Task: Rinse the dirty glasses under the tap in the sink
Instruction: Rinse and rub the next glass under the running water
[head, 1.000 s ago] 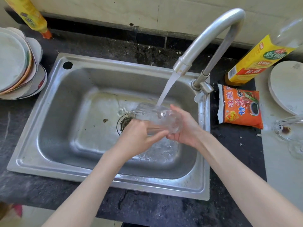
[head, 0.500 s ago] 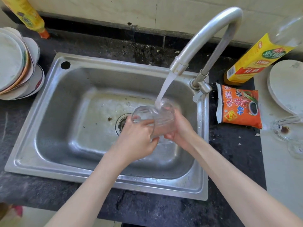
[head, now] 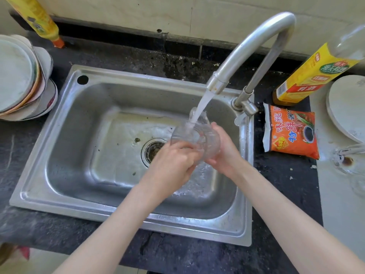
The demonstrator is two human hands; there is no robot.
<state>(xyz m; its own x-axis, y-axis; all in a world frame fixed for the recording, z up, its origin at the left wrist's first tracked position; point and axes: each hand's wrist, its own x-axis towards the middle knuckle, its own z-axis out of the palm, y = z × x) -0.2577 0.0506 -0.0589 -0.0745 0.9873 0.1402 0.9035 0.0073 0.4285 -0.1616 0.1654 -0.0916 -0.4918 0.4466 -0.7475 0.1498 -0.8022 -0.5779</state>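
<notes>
A clear drinking glass (head: 197, 136) is held over the right half of the steel sink (head: 65, 123), mouth tilted up toward the tap (head: 250, 42). The running water stream (head: 201, 105) falls into it and splashes. My left hand (head: 173, 165) grips the glass from the near side, fingers across its wall. My right hand (head: 223, 149) cups it from the right. On the right counter stands another glass (head: 349, 159) with a brown stain in it, partly cut off by the frame edge.
A drain strainer (head: 152, 151) sits left of my hands with food bits around it. Stacked plates (head: 21, 80) stand left of the sink. An orange seasoning packet (head: 290, 131), a yellow-labelled bottle (head: 308, 76) and a white plate (head: 347, 103) are on the right. A yellow detergent bottle (head: 37, 20) stands at the back left.
Both hands have turned and lifted the glass from lying sideways to mouth-up under the stream, moving slightly toward the spout. The water now pours inside it.
</notes>
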